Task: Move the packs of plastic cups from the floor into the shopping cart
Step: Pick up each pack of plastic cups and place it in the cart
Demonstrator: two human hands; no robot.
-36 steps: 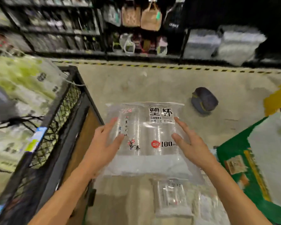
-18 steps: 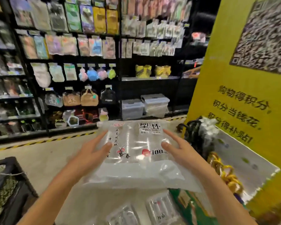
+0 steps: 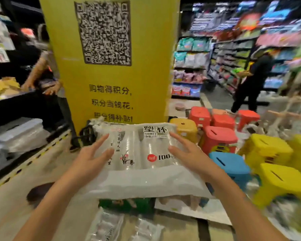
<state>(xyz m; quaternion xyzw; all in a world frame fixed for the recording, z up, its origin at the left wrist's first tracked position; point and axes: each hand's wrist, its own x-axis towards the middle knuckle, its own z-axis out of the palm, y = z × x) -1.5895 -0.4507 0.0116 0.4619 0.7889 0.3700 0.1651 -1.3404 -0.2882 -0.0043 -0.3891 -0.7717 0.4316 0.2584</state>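
A clear pack of plastic cups with black lettering and a red round mark is held flat in front of me, at chest height. My left hand presses its left side with fingers spread, and my right hand presses its right side the same way. More clear packs of plastic cups lie on the floor below, at the bottom of the view. The shopping cart is out of view.
A yellow pillar with a QR code stands straight ahead. Red, yellow and blue plastic stools crowd the right. A green and white box lies under the pack. One person stands at the left, another in the right aisle.
My view has swung right, from the cart and dark shelves to the yellow pillar and stools. Both hands kept the same hold on the pack, which stayed in front of me.
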